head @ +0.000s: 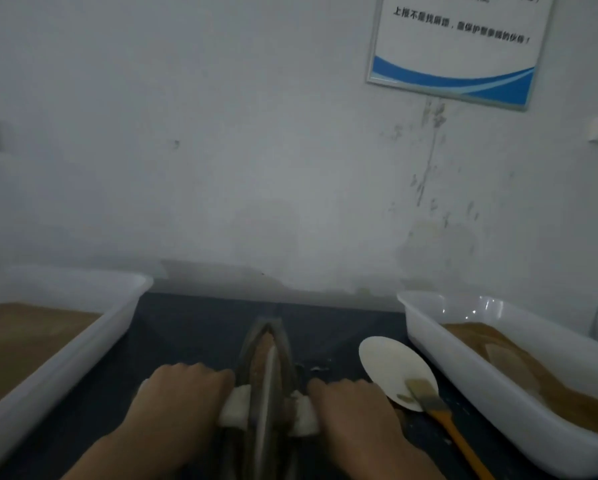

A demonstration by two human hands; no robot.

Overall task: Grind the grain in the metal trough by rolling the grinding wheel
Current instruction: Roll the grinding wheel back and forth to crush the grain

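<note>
A: How far along is the grinding?

B: Midway, I'd judge. The grinding wheel (268,386) stands upright in the metal trough (280,344) at the middle of the worktop (193,327), near its front edge. Brown grain (259,355) still lies in the trough ahead of the wheel, and it looks coarse, though blur hides the detail. So more rolling is left.

A: And the hands?

B: The left hand (183,393) has its fingers curled over the white-wrapped handle (235,405) on its side; the right hand (354,400) grips the matching handle across the wheel.

A: Count things for me.

B: 1 wheel, 1 trough, 2 hands. 2 white tubs: the left tub (117,327) at the worktop's left edge, the right tub (429,334) at its right edge, both holding brown powder. Between trough and right tub, 1 white round dish (391,365) with 1 brush (439,410) lying across it.
</note>
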